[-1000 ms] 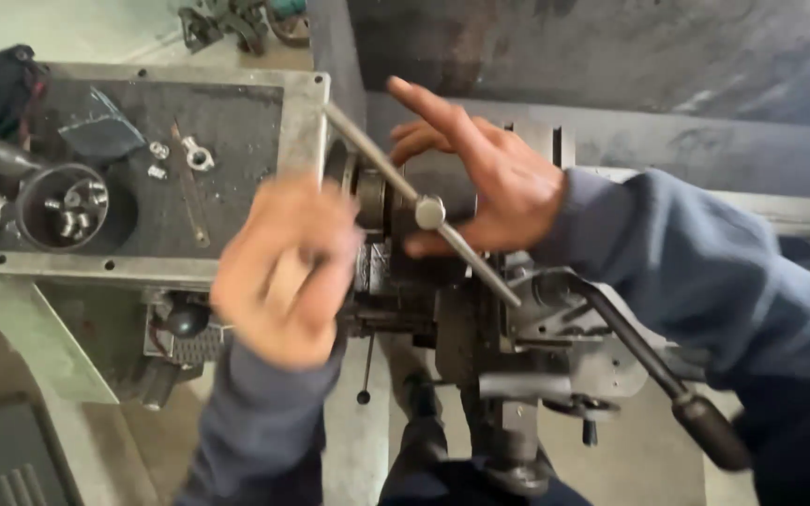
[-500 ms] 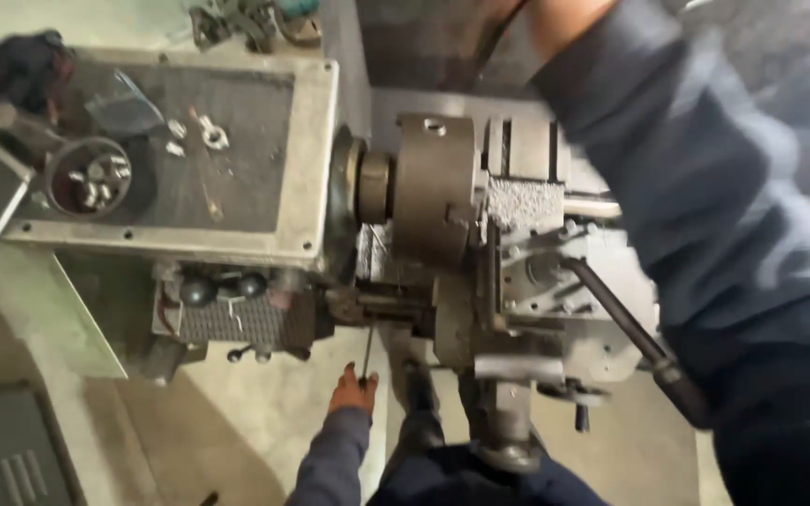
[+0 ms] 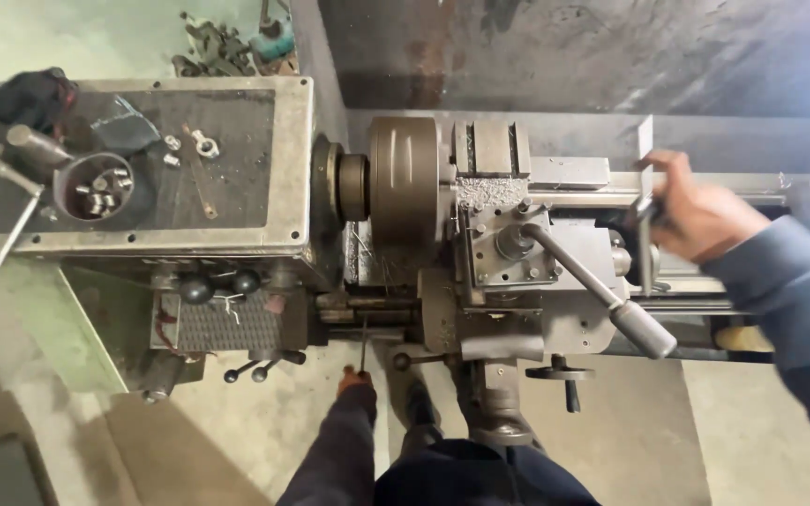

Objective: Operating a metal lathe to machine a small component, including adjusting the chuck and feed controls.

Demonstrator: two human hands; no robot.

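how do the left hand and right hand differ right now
The left hand hangs low at the lathe's front, closed on the thin lever below the chuck. The right hand reaches out to the right over the lathe bed, gripping a flat metal bar. The left shows small, the right larger. Both wear dark blue sleeves.

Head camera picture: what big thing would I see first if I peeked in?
First you'd spot the big grey lathe stretching across the middle, with its fat round chuck near the centre. The right hand grips a flat metal bar at the right side, and the left hand holds a thin lever low in front. A round tin of small metal bits sits on the machine's top at the left.
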